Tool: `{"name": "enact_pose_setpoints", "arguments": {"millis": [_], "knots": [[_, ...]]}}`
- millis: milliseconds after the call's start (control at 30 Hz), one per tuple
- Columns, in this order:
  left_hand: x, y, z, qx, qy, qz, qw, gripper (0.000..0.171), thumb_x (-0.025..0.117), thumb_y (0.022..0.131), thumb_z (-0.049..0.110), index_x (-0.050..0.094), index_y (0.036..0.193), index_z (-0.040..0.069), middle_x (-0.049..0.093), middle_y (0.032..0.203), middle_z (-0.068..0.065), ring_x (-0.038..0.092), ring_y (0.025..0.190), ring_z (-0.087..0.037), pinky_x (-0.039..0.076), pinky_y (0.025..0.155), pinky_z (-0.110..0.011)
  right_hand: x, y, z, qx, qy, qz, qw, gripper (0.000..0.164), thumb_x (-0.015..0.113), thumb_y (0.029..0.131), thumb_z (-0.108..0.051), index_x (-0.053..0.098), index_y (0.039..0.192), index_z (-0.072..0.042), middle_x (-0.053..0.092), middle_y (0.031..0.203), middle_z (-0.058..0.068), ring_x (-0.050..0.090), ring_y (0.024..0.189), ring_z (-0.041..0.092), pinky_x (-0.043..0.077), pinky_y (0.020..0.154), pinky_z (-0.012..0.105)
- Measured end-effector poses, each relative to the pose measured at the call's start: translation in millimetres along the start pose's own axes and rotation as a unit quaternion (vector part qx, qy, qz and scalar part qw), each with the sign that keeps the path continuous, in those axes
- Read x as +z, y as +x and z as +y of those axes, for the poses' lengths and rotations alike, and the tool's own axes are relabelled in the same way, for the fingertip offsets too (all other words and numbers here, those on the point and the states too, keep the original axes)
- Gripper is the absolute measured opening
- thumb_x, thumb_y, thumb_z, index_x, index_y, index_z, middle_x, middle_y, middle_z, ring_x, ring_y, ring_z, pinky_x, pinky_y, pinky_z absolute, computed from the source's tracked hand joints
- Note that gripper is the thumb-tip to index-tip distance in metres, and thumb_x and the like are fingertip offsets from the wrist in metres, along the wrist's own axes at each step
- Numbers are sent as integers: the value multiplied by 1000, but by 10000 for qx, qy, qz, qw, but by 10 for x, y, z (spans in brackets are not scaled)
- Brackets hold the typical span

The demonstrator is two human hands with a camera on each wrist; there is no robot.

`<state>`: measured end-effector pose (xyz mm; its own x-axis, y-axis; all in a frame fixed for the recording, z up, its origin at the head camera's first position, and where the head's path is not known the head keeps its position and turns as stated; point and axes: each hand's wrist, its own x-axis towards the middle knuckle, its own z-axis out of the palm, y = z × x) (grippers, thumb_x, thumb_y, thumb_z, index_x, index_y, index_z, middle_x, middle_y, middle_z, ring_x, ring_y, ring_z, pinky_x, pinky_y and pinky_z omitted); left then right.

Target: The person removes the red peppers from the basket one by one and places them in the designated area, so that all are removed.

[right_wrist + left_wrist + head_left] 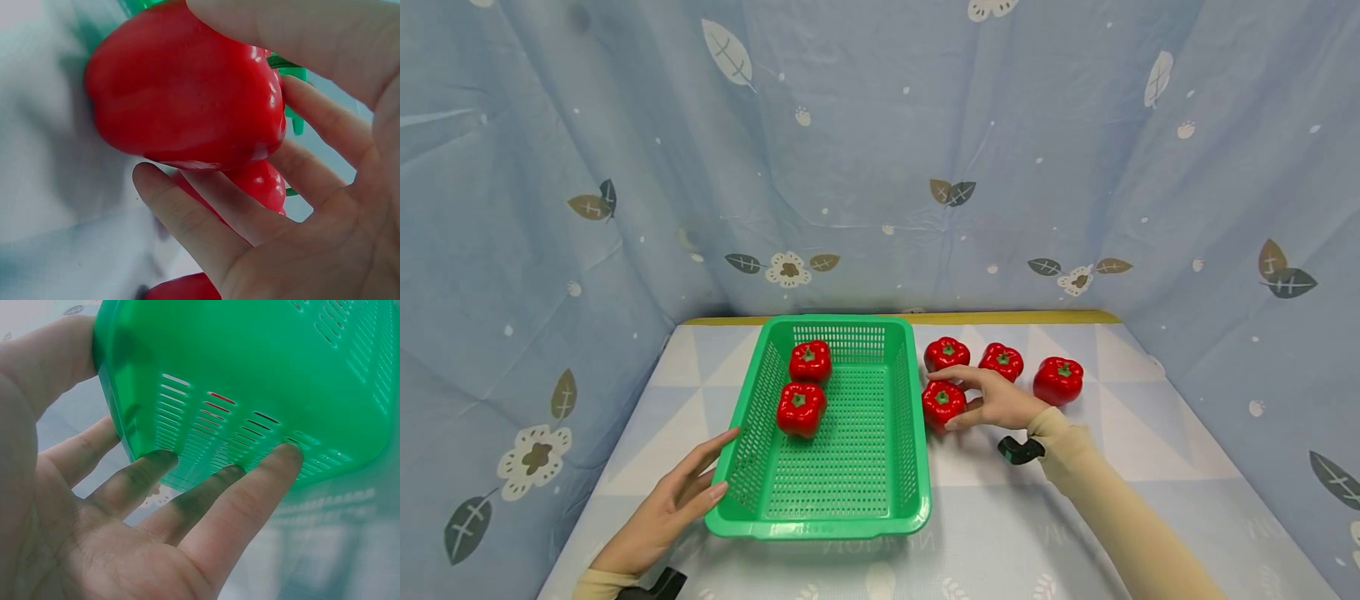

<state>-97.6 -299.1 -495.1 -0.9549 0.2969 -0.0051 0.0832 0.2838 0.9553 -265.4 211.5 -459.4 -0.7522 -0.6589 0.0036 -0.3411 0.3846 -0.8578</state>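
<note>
The left hand (662,507) touches the green slotted basket (820,530) with spread fingers, and the right hand (998,400) curls round a red bell pepper (940,402) beside it, which uneven pressure could squeeze loose.

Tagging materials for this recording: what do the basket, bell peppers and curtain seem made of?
Green basket: probably molded plastic, semi-gloss; smooth rim, slotted walls.
Red bell peppers: glossy, perhaps plastic, given sharp highlights; real skin isn't ruled out.
Blue curtain: apparently matte fabric, hanging in soft folds.
</note>
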Motion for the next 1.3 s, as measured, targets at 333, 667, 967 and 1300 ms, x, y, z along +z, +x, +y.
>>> {"name": "enact_pose_setpoints", "arguments": {"millis": [333, 667, 967, 1300], "knots": [[-2, -16, 1, 19, 10, 15, 10000, 62, 54, 118, 17, 31, 174, 32, 21, 178, -15, 20, 160, -56, 46, 112, -20, -9, -4, -29, -25, -103, -14, 9999, 78, 91, 88, -9, 57, 158, -4, 56, 157, 14, 52, 139, 44, 63, 97, 37], [11, 0, 17, 38, -87, -94, 9999, 63, 51, 119, 17, 28, 175, 29, 15, 179, -22, 21, 155, -65, 53, 113, -37, 5, -16, -31, -53, -301, 112, 9995, 78, 91, 84, -10, 60, 156, -8, 60, 152, 12, 57, 132, 41, 62, 97, 48], [-1, 0, -12, 141, -170, -111, 9997, 63, 51, 118, 14, 28, 175, 29, 16, 179, -20, 19, 157, -62, 48, 111, -23, -5, -22, -49, -212, -232, 40, 9995, 78, 91, 85, -8, 58, 156, -4, 60, 154, 11, 57, 132, 42, 62, 98, 50], [-9, -1, -17, 214, -66, -124, 9997, 63, 51, 118, 14, 28, 175, 31, 19, 179, -17, 17, 159, -59, 46, 113, -22, -86, -47, -130, -324, -347, 38, 9989, 78, 91, 86, -5, 58, 157, -5, 59, 155, 12, 61, 133, 42, 59, 102, 59]]}}
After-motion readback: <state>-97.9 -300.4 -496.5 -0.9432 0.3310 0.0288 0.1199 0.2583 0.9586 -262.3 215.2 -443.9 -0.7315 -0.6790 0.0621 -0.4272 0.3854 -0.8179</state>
